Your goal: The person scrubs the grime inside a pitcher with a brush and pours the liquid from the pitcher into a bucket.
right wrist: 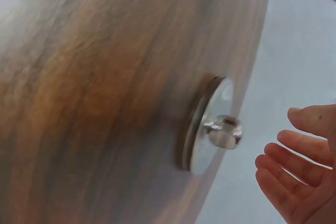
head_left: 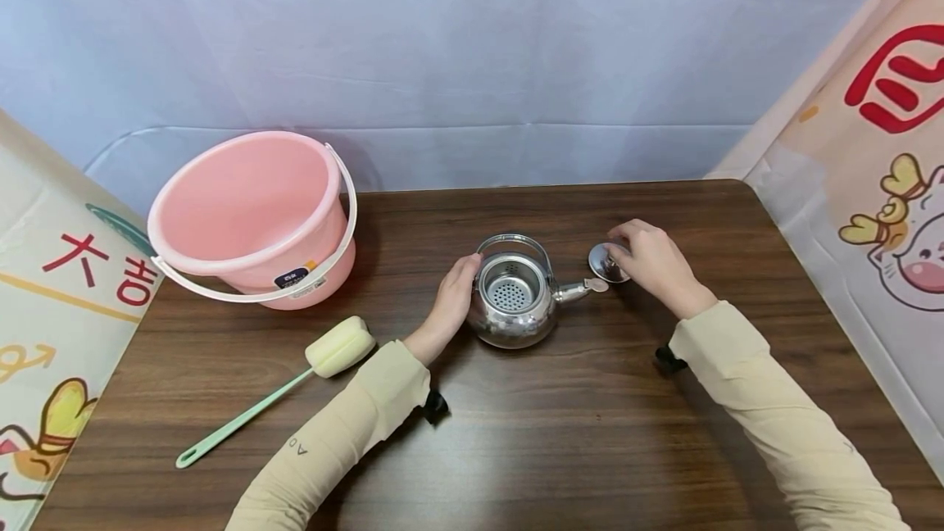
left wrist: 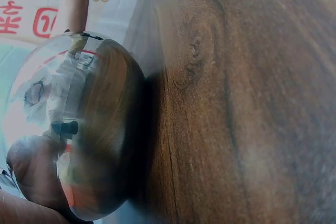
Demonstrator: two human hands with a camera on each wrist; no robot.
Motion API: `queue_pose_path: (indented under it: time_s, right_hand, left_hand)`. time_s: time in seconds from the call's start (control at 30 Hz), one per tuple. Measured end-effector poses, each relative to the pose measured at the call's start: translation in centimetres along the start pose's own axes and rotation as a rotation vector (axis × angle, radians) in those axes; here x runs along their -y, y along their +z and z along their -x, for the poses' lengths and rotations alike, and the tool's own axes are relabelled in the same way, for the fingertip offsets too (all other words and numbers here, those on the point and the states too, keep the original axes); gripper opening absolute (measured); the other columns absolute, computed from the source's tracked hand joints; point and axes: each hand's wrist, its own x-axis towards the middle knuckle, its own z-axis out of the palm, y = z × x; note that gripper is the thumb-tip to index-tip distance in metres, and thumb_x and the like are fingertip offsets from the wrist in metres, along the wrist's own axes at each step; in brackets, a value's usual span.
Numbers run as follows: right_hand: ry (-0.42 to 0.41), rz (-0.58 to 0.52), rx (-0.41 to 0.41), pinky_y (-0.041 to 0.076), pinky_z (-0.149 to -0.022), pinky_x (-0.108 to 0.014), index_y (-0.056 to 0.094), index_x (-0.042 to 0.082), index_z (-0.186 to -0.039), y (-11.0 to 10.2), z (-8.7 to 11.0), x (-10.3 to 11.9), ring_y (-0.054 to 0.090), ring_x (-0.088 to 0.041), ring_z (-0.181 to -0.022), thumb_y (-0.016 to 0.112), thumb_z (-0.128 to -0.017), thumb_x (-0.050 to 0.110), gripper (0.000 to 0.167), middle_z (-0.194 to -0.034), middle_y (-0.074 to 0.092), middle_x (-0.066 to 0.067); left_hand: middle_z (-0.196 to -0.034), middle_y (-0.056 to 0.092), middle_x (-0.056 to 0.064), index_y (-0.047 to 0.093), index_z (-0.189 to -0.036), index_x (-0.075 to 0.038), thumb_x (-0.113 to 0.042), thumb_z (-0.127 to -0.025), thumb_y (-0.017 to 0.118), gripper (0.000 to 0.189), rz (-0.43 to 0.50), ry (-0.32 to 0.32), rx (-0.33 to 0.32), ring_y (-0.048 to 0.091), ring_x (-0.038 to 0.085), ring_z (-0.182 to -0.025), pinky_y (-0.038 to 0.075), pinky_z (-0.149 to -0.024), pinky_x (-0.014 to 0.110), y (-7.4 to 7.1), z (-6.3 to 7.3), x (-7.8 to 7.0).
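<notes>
A shiny metal teapot [head_left: 514, 301] stands on the table without its lid, a perforated strainer [head_left: 510, 292] visible in its mouth. My left hand [head_left: 453, 297] rests against the teapot's left side with fingers extended. In the left wrist view the teapot's rounded body [left wrist: 100, 129] fills the left part, and little of that hand shows. To the right of the spout lies the round metal lid [head_left: 606, 263], knob up. My right hand [head_left: 652, 265] is over the lid; the right wrist view shows its fingers [right wrist: 296, 161] loosely bent and apart from the knob [right wrist: 226, 131].
On the back left stands a pink bucket [head_left: 324, 269] with a white handle. In front of it lies a sponge brush [head_left: 341, 347] with a green stick handle. The wooden table [head_left: 546, 449] meets a pale cloth backdrop [head_left: 457, 64] behind.
</notes>
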Motion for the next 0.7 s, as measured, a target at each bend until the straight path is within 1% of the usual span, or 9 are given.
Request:
queue_pose_path:
  time_s: [0.17,0.33,0.5,0.7]
  right_hand:
    - [-0.020,-0.003,-0.001,0.045,-0.071,-0.045,0.062,-0.003,-0.105,-0.6,0.0,0.9,0.058,-0.032,-0.089,0.056,-0.089,0.015,0.025,-0.105,0.059,-0.018]
    - [-0.055,0.006,-0.022,0.045,-0.074,-0.046,0.062,-0.002,-0.105,-1.1,0.0,2.1,0.058,-0.032,-0.091,0.058,-0.087,0.016,0.026,-0.103,0.060,-0.017]
    - [-0.076,0.014,-0.008,0.045,-0.075,-0.045,0.062,-0.001,-0.106,-1.4,0.1,3.2,0.057,-0.031,-0.093,0.060,-0.087,0.018,0.027,-0.105,0.060,-0.016]
    - [-0.115,0.019,-0.004,0.044,-0.080,-0.046,0.061,-0.001,-0.107,-1.8,0.2,4.5,0.055,-0.031,-0.099,0.060,-0.087,0.019,0.028,-0.106,0.061,-0.015]
  left_hand:
    - [-0.131,0.049,0.011,0.050,-0.127,-0.002,-0.035,-0.096,0.033,0.048,0.002,0.004,0.002,0.039,0.021,-0.126,0.027,-0.105,0.034,0.0,0.0,0.1]
    - [-0.131,0.050,0.010,0.052,-0.126,-0.003,-0.035,-0.095,0.035,0.047,0.001,0.004,-0.007,0.040,0.020,-0.125,0.027,-0.104,0.033,0.0,-0.1,0.2]
    - [-0.131,0.050,0.010,0.052,-0.125,-0.003,-0.035,-0.095,0.035,0.047,0.002,0.003,-0.011,0.040,0.020,-0.125,0.028,-0.104,0.033,0.1,-0.1,0.2]
    - [-0.130,0.050,0.011,0.052,-0.125,-0.003,-0.034,-0.095,0.035,0.047,-0.003,0.008,-0.010,0.040,0.021,-0.125,0.027,-0.104,0.034,0.1,-0.1,0.2]
